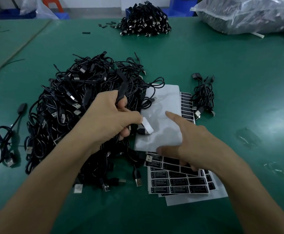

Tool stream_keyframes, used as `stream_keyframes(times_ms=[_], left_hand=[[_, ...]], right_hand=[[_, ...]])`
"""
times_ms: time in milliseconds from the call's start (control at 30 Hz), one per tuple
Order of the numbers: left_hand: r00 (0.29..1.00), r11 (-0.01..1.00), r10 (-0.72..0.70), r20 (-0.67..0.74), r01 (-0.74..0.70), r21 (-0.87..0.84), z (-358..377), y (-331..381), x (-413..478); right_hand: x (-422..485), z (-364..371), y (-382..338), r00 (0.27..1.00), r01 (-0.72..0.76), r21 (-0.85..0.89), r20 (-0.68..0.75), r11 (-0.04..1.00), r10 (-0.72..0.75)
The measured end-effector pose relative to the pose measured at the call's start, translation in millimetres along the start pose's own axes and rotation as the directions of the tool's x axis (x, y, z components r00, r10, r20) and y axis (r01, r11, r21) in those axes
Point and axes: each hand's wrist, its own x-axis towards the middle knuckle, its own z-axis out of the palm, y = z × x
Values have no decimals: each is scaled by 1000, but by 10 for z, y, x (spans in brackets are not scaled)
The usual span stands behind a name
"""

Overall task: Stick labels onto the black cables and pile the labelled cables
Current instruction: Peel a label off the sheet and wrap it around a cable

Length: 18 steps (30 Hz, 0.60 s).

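A big heap of black cables [67,102] lies left of centre on the green table [239,73]. At its right edge one cable's black inline block [121,92] is gripped by the left hand [111,119], fingers curled round it. The block's long axis runs from the fist up and away, leaning slightly right. A peeled label [147,127] seems to be held at the thumb tip, pale back uppermost, its length slanting down to the right. The step in hand is judged to be the sticking of this label, not yet done. The right hand [188,147] holds nothing: index finger straight, thumb spread over the label sheets [176,181]. Next, the label must be laid squarely along the block and pressed flat. The cable would then go to the small pile [203,97] further right.
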Motion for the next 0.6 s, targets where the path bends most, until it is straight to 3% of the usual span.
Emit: stream_keyframes(times_ms=[100, 167, 267, 333, 433, 600], left_hand=[[1000, 999, -19, -10, 19, -38, 20, -7, -7], [999, 999, -24, -21, 23, -39, 31, -3, -6], [999, 999, -18, -33, 17, -27, 54, -7, -5], [999, 1000, -16, -38, 16, -14, 65, -21, -7], [999, 1000, 6, -40, -6, 3, 94, -46, -7], [998, 998, 38, -47, -35, 59, 144, -90, -8]], right_hand=[[-51, -116, 49, 1000, -1, -39, 3, 999, 2], [-48, -226, 92, 988, 40, -61, -144, 997, -48], [-3, -249, 96, 838, 253, -1, -500, 968, -220], [-14, -145, -2, 735, 405, -4, -594, 914, -328], [-53, 36, -152, 687, 503, -81, -566, 860, -455], [-38, 216, -197, 681, 431, -270, -530, 861, -506]])
